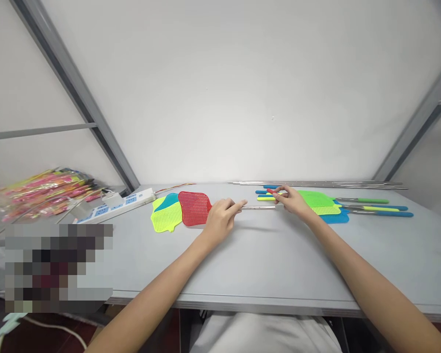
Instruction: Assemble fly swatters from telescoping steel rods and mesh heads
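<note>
My left hand (222, 215) is closed around the neck of a red fly swatter (195, 208). From that hand a thin metal rod (259, 208) sticks out to the right, its end bare. Between its fingertips my right hand (292, 199) pinches a red handle (270, 191), just above and beyond the rod's end. Blue and yellow handles (265, 198) lie behind the right hand. To the left rest a yellow-green swatter head (165, 219) and a teal one (167, 201). Under my right wrist lies a pile of green (318, 201) and blue swatters (336, 218), their handles pointing right.
Long metal rods (316, 184) lie along the wall at the back. On the left, a white power strip (113, 206) stands beside a heap of bagged colourful items (47, 193). The table's front edge (242, 301) runs near my lap. A pixelated patch hides the lower left.
</note>
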`<state>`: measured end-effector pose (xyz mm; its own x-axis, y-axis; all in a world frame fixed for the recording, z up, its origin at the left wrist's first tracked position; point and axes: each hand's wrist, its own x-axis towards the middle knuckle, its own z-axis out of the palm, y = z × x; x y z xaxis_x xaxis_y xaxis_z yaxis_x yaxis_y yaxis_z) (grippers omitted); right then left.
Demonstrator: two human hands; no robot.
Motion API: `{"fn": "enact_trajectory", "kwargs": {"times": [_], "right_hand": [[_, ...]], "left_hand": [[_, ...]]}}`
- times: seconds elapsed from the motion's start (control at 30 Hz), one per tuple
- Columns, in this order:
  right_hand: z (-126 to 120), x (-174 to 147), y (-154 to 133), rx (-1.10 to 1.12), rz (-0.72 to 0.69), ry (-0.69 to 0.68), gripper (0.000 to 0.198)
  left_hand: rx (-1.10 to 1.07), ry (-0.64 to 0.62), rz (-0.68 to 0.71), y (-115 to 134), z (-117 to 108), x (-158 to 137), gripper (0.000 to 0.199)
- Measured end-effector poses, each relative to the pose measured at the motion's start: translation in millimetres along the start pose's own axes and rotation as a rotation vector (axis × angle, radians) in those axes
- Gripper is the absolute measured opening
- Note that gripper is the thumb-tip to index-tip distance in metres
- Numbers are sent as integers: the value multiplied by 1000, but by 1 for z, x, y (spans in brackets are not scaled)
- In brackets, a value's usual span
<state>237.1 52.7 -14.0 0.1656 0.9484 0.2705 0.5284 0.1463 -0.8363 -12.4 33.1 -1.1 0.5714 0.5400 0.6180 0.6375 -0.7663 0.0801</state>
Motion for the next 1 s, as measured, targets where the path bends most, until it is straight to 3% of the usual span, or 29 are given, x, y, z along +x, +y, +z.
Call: {"fn": "enact_trajectory", "kwargs": {"times": [0.27,0.63,1.0], "right_hand": [[-3,-1,-4,77,22,-120,39],[-4,-3,-8,200,74,-241,45],[-6,-5,-12,272,130,-259,48]], "left_hand": [[5,-57,-57,-1,1,0,37],[8,-37,-126,-6,2,1,30],[-22,-36,-146,-6,3,1,29]]}}
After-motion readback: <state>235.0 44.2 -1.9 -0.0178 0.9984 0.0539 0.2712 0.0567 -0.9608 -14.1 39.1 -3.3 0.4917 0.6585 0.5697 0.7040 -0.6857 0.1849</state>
